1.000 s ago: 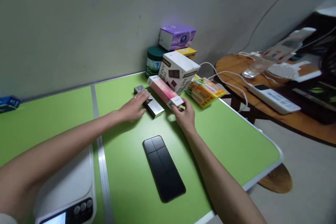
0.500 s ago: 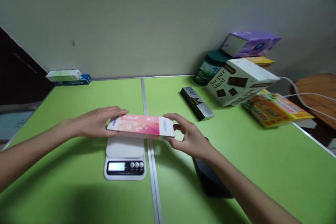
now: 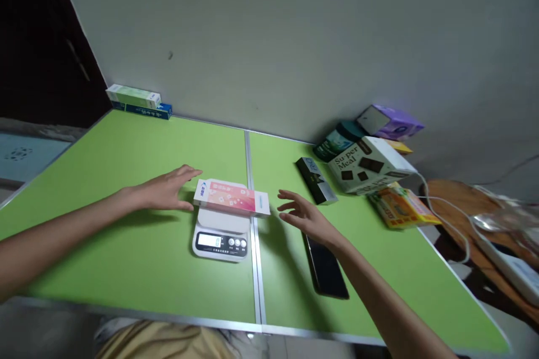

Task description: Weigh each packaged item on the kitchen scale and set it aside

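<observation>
A long pink and white carton [image 3: 231, 198] lies crosswise on the platform of a white digital kitchen scale [image 3: 224, 220], its right end jutting past the scale's edge. The scale's display is lit and seems to read 0. My left hand [image 3: 170, 188] is just off the carton's left end, thumb and fingers apart, holding nothing. Past the carton's right end hovers my right hand [image 3: 304, 214], also open and apart from it. Below my right hand a dark smartphone [image 3: 326, 269] lies flat on the green table [image 3: 138, 269].
A slim black and silver box [image 3: 316, 180] lies right of the scale. Farther right are a white Super Meal box [image 3: 366, 165], a dark green tub [image 3: 339, 140], a purple pack [image 3: 393, 122] and an orange packet [image 3: 402, 207]. Two toothpaste-like boxes [image 3: 138, 102] are stacked at back left.
Both hands have let go of the carton and drawn apart from its ends. The carton now rests on the scale. The camera view has shifted and tilted, showing the table's front edge.
</observation>
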A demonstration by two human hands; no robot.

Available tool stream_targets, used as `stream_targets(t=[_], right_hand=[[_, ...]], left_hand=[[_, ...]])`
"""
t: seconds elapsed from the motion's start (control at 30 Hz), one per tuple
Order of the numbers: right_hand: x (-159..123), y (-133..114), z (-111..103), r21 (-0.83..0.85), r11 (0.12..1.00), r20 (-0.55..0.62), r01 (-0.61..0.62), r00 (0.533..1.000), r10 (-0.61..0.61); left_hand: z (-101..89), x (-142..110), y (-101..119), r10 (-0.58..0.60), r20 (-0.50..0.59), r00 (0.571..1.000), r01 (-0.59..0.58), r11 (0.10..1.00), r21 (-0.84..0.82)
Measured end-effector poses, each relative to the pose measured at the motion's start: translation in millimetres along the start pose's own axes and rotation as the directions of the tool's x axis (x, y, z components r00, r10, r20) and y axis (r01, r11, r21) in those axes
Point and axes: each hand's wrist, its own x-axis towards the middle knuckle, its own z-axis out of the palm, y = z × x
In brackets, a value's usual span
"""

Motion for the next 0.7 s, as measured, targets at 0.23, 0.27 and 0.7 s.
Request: stream_targets(t=[0.23, 0.27, 0.7], right_hand=[[6.7, -22.3, 23.8, -0.196, 0.97, 0.065, 0.14, 0.989, -0.13], [9.5, -23.5, 28.4, -0.226, 0.958, 0.069, 0.175, 0.984, -0.163], [124.0, -81.5, 70.3, -0.268, 0.916, 0.012, 0.297, 0.952, -0.305]], left_hand=[[11.5, 8.4, -1.3, 0.02, 0.01, 1.0, -0.019, 0.999, -0.045], [15.2, 12.5, 0.3, 0.03, 0.0, 1.0, -0.03, 0.997, -0.066], [-30.9, 18.2, -79.9, -0.19, -0.353, 0.916, -0.005, 0.876, -0.483]])
